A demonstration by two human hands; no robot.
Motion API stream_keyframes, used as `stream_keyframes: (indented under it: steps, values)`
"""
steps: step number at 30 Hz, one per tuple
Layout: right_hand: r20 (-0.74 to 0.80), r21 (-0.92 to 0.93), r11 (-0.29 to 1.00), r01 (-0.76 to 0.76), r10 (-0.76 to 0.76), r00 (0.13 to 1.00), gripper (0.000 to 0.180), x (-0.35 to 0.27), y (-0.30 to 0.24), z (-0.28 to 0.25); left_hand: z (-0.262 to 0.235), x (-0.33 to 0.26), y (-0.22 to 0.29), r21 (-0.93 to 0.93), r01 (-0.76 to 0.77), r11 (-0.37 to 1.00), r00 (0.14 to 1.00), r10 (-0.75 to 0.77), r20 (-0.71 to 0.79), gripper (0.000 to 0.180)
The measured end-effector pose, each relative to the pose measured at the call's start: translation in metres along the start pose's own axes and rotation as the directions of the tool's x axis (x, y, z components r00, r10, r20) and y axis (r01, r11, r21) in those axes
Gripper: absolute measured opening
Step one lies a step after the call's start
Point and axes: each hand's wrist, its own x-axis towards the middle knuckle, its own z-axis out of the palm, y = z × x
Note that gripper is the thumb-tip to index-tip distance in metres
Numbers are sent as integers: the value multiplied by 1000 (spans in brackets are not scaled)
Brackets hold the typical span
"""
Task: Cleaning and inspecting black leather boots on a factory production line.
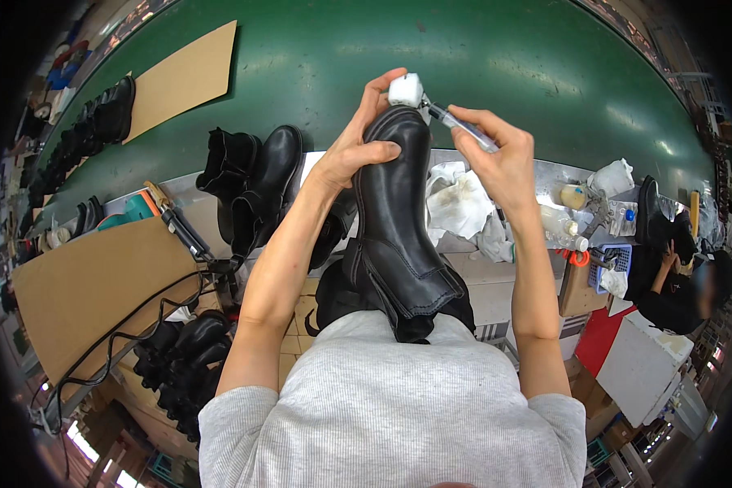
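In the head view, the left hand (359, 150) is closed around the toe end of a black boot (392, 195), thumb on top, the boot's shaft reaching toward the person's grey shirt (423, 398). The right hand (503, 154) pinches a slim pen-like tool (466, 132), its tip near a white block (406, 89) at the toe; whether the left fingers grip that block I cannot tell. A white cloth (459, 203) lies beside the boot, before the green tabletop (512, 49).
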Motion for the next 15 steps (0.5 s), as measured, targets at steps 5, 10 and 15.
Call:
stream_keyframes:
  steps: [5,10,15]
  values:
    - [-76,115,993,-7,16,997,43,-14,22,18,5,-7,-7,-265,-29,964,996,5,-92,105]
    - [-35,233,971,53,-46,998,32,-17,4,12,2,-9,-6,-254,-11,967,998,-3,-55,109]
    - [9,91,943,321,-323,946,28,-6,-17,16,0,-6,-7,-174,-29,984,999,26,-19,113]
